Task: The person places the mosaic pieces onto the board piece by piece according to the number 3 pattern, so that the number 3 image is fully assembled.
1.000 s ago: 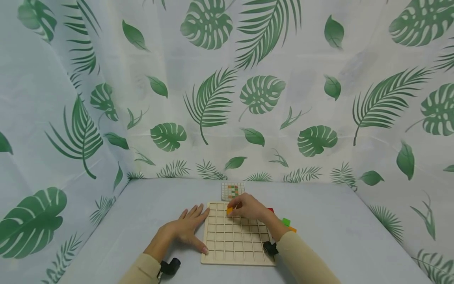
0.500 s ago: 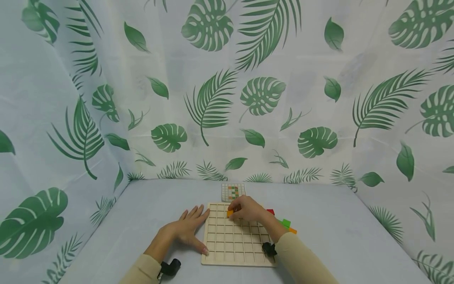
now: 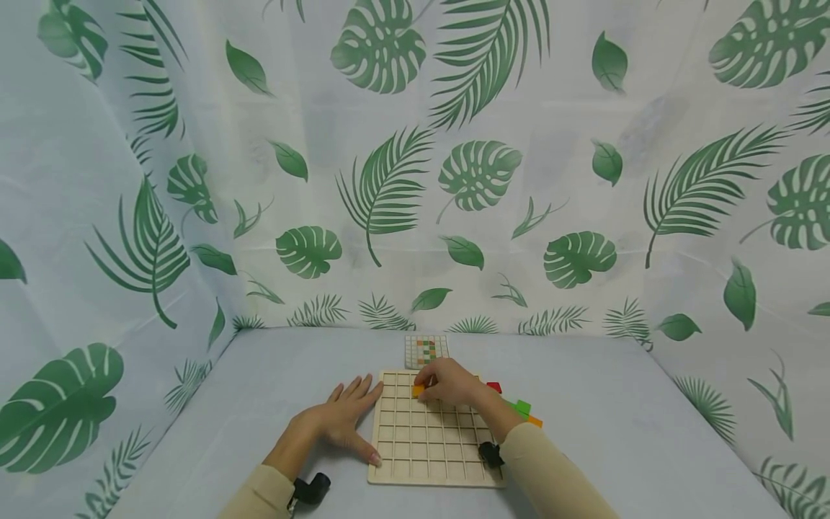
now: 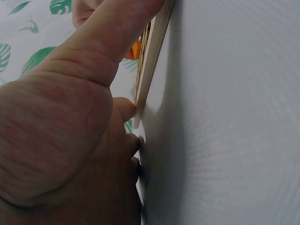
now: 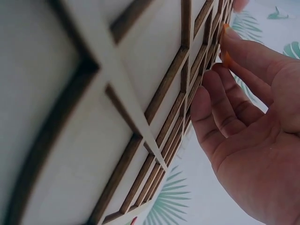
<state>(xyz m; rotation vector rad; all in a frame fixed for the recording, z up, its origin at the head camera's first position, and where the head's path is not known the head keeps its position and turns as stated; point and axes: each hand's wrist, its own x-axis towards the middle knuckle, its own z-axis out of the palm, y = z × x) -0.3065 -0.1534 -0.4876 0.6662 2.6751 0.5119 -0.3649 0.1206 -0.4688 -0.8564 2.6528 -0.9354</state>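
Observation:
A wooden grid board [image 3: 421, 453] with square cells lies on the table. My right hand [image 3: 449, 382] pinches an orange block [image 3: 418, 391] between thumb and fingers at a cell near the board's far left; whether the block is fully seated, I cannot tell. In the right wrist view, fingertips hide most of the orange block [image 5: 226, 57]. My left hand [image 3: 344, 418] rests beside the board's left edge, fingers spread and straight, with index finger and thumb touching the rim. From the left wrist view, the thumb [image 4: 101, 44] reaches the board's side [image 4: 152, 61].
A small pattern card [image 3: 426, 351] with coloured squares lies just beyond the board. Right of the board, partly behind my right forearm, are a red block [image 3: 495, 387], a green block [image 3: 523, 409] and an orange block [image 3: 535, 422]. A leaf-print curtain [image 3: 402, 180] surrounds the table.
My right hand has lowered slightly with the orange block, then shifted a little to the left at the same area of the board. The left hand has stayed in place.

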